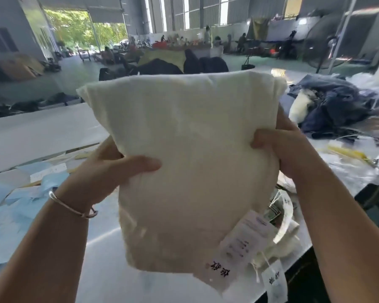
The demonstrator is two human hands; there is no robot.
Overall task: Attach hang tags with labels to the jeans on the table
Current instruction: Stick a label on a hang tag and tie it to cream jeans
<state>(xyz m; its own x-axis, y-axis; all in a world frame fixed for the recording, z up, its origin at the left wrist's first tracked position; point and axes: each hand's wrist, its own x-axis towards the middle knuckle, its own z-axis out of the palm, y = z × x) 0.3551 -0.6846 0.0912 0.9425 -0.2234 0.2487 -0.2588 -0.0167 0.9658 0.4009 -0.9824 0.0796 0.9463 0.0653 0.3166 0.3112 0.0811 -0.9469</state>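
Note:
I hold a folded cream-white pair of jeans (184,154) up in front of me, above the white table (42,127). My left hand (109,173) grips its left edge with the thumb across the front. My right hand (280,147) grips its right edge, fingers curled round the cloth. A white hang tag with black printed characters (234,254) dangles from the lower right of the jeans. A second small tag on a string (274,281) hangs just right of it.
A heap of dark blue jeans (337,106) lies on the table at the right, with clear plastic bags (348,169) and a yellow tool (350,154) nearby. Blue paper sheets (20,204) cover the left. A large fan (324,47) stands beyond.

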